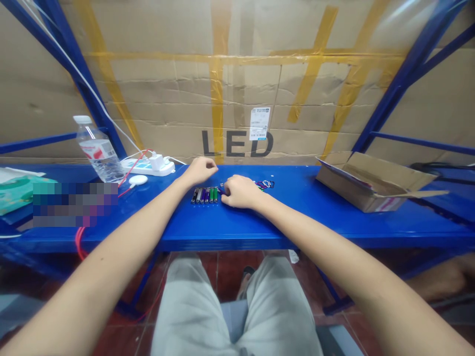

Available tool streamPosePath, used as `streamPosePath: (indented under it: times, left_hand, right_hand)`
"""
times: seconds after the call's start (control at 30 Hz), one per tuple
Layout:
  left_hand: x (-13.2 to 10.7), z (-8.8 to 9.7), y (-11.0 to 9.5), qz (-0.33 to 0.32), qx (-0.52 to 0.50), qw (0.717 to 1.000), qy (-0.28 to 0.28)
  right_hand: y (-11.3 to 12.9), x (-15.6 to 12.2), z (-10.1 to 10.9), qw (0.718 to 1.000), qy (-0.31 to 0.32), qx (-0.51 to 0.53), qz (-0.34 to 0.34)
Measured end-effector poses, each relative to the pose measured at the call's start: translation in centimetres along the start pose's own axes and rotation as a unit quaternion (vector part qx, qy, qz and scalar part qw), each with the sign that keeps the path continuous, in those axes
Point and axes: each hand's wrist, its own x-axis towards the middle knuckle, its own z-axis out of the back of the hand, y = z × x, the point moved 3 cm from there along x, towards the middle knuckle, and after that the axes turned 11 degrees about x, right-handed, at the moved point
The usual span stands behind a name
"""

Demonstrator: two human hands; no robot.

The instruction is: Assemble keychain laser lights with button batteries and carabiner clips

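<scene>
A tidy row of small metallic tubes, black, silver, purple and green, lies on the blue table; they look like mini flashlights. Just beyond the row, my left hand is raised with its fingers curled together. Whatever it may hold is too small to make out. My right hand rests at the right end of the row, fingers closed on a small purple tube that is mostly hidden. Partly behind that hand lie several small coloured carabiners.
An open cardboard box stands to the right. On the left are a water bottle, a white power strip, a round white charger, red cable and a green packet. A big taped carton backs the table.
</scene>
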Motion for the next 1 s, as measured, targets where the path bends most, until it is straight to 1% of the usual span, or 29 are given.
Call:
streamPosePath:
  times: [0.1, 0.2, 0.27, 0.33, 0.37, 0.4, 0.5, 0.57, 0.6, 0.67, 0.7, 0.73, 0.77, 0.83, 0.9, 1.0]
  left_hand:
    - [-0.1, 0.3, 0.9, 0.039, 0.011, 0.999, -0.025]
    - [-0.2, 0.6, 1.3, 0.054, 0.012, 0.997, -0.045]
    - [-0.3, 0.8, 1.3, 0.057, 0.013, 0.996, -0.070]
    - [-0.4, 1.0, 0.9, 0.050, 0.009, 0.994, -0.092]
    - [-0.5, 1.0, 0.4, 0.038, 0.004, 0.995, -0.096]
    - [-0.7, 1.0, -0.2, 0.017, -0.001, 0.995, -0.093]
    - [-1.3, 0.5, -2.7, -0.094, 0.000, 0.994, -0.050]
    - [-1.9, -0.1, -4.4, -0.174, 0.021, 0.985, 0.000]
    - [-2.1, -0.4, -5.1, -0.200, 0.034, 0.979, 0.027]
    - [-2.5, -0.9, -6.1, -0.233, 0.061, 0.968, 0.067]
    - [-2.7, -1.0, -6.4, -0.242, 0.074, 0.964, 0.080]
    - [-2.8, -1.1, -6.6, -0.247, 0.087, 0.961, 0.089]
    - [-2.9, -1.2, -6.7, -0.250, 0.100, 0.958, 0.096]
    - [-3.0, -1.2, -6.8, -0.253, 0.125, 0.953, 0.107]
    - [-3.1, -1.3, -7.0, -0.258, 0.145, 0.949, 0.112]
    - [-3.3, -1.6, -7.3, -0.272, 0.161, 0.942, 0.116]
  right_hand:
    - [0.2, 0.0, 0.0, 0.999, 0.003, -0.005, -0.038]
    - [0.1, -0.1, 0.7, 0.998, -0.007, 0.006, -0.066]
    - [-0.8, -0.1, 1.8, 0.995, -0.030, 0.030, -0.092]
    - [-2.5, -0.4, 3.3, 0.985, -0.071, 0.094, -0.128]
    - [-3.6, -0.6, 4.1, 0.974, -0.097, 0.146, -0.142]
    - [-4.9, -0.9, 4.8, 0.958, -0.124, 0.206, -0.156]
    - [-8.6, -1.8, 6.3, 0.893, -0.198, 0.370, -0.164]
    - [-10.5, -2.1, 6.4, 0.850, -0.203, 0.459, -0.163]
    - [-11.1, -2.2, 6.2, 0.830, -0.202, 0.495, -0.160]
    - [-11.7, -2.1, 5.8, 0.794, -0.190, 0.559, -0.146]
    - [-11.7, -2.1, 5.5, 0.782, -0.173, 0.582, -0.138]
    - [-11.6, -2.0, 5.2, 0.777, -0.153, 0.597, -0.129]
    - [-11.4, -1.9, 5.0, 0.778, -0.132, 0.603, -0.120]
    - [-10.9, -1.8, 4.7, 0.793, -0.099, 0.591, -0.109]
    - [-10.7, -1.7, 4.4, 0.808, -0.082, 0.573, -0.108]
    - [-10.7, -1.7, 4.2, 0.818, -0.070, 0.560, -0.107]
